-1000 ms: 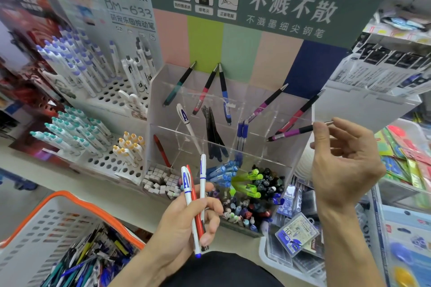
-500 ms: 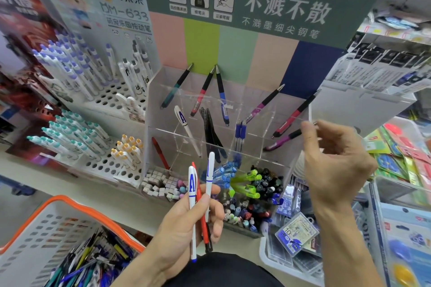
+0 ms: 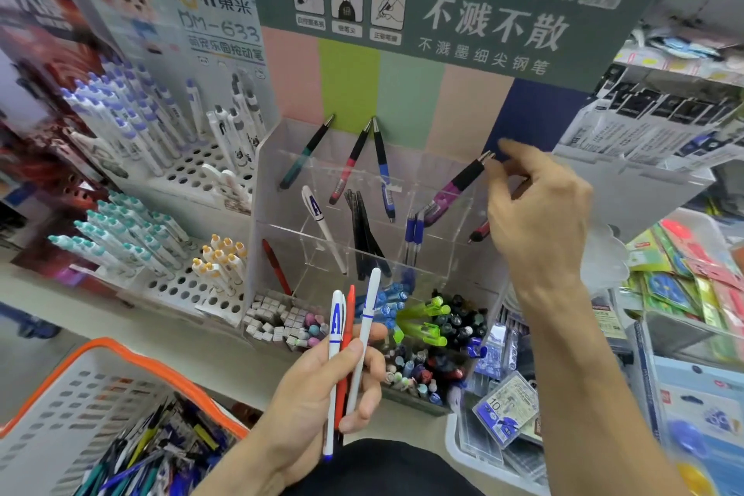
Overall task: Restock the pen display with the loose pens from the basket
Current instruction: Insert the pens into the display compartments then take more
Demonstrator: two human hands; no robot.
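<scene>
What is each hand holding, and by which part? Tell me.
The left hand grips three pens, two white and one red, around their lower barrels. The right hand has its fingertips at the tip of the purple pen in the display; a pinch cannot be confirmed.
</scene>
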